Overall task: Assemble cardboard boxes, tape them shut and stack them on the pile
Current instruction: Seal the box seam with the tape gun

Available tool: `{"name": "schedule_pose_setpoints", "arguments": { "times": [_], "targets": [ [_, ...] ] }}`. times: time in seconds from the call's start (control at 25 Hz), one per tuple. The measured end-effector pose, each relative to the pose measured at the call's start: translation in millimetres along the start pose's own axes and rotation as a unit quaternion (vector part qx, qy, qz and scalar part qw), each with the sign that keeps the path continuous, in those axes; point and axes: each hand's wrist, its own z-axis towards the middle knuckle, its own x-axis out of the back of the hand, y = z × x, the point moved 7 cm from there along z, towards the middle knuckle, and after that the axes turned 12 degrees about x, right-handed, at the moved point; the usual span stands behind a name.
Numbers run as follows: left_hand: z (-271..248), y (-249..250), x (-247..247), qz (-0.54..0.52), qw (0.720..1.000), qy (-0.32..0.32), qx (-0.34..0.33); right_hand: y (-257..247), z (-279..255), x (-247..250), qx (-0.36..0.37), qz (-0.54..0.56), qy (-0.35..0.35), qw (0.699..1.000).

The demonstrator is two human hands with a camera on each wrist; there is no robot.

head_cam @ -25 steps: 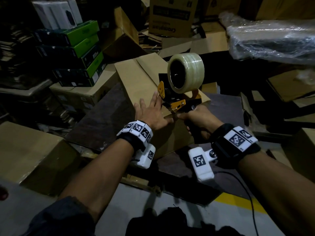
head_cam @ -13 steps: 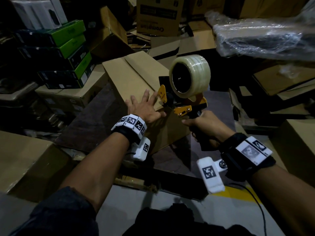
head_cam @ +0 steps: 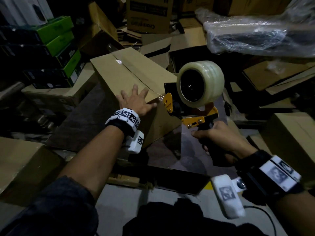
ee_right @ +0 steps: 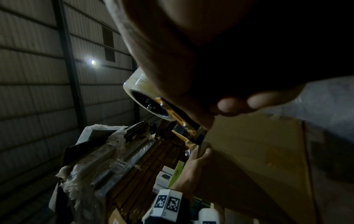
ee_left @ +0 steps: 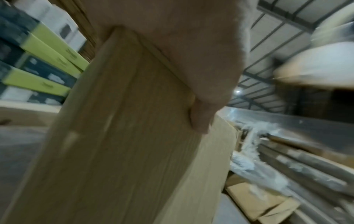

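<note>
A closed brown cardboard box (head_cam: 122, 77) stands on a dark board, with clear tape running along its top seam. My left hand (head_cam: 136, 101) lies flat with spread fingers on the box's near top corner, the thumb (ee_left: 201, 119) hooked over the edge. My right hand (head_cam: 216, 138) grips the black handle of a yellow tape dispenser (head_cam: 192, 114) carrying a large clear tape roll (head_cam: 200, 82). The dispenser hangs just right of the box's near corner, and a thin strand of tape still joins it to the box edge. In the right wrist view the roll (ee_right: 141, 91) shows beyond my palm.
Green and black product boxes (head_cam: 56, 48) are stacked at the left. More cardboard boxes lie all around: front left (head_cam: 22, 160), right (head_cam: 293, 133), and a printed one at the back (head_cam: 148, 12). A plastic-wrapped bundle (head_cam: 259, 31) lies at the upper right.
My right hand has pulled the dispenser off the box's near edge, down and to the right. The left hand has stayed flat on the box's corner.
</note>
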Motion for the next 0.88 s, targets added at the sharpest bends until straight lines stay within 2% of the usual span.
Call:
{"name": "schedule_pose_setpoints", "arguments": {
  "times": [0.16, 0.32, 0.6, 0.76, 0.88],
  "targets": [
    [7, 0, 4, 0.018, 1.0, -0.004, 0.021, 15, -12, 15, -0.008, -0.016, 0.024, 1.0],
    [7, 6, 5, -0.003, 1.0, 0.013, 0.009, 21, -3, 17, -0.027, -0.014, 0.027, 0.999],
    [1, 14, 3, 0.011, 0.994, 0.034, -0.106, 27, 8, 5, -0.032, -0.01, 0.011, 0.999],
    [5, 14, -2, 0.02, 0.995, 0.011, -0.098, 31, 12, 3, -0.026, -0.003, 0.01, 1.0],
    [12, 13, -1, 0.033, 0.994, -0.037, -0.095, 33, 15, 6, -0.021, -0.003, 0.022, 1.0]
  ]
}}
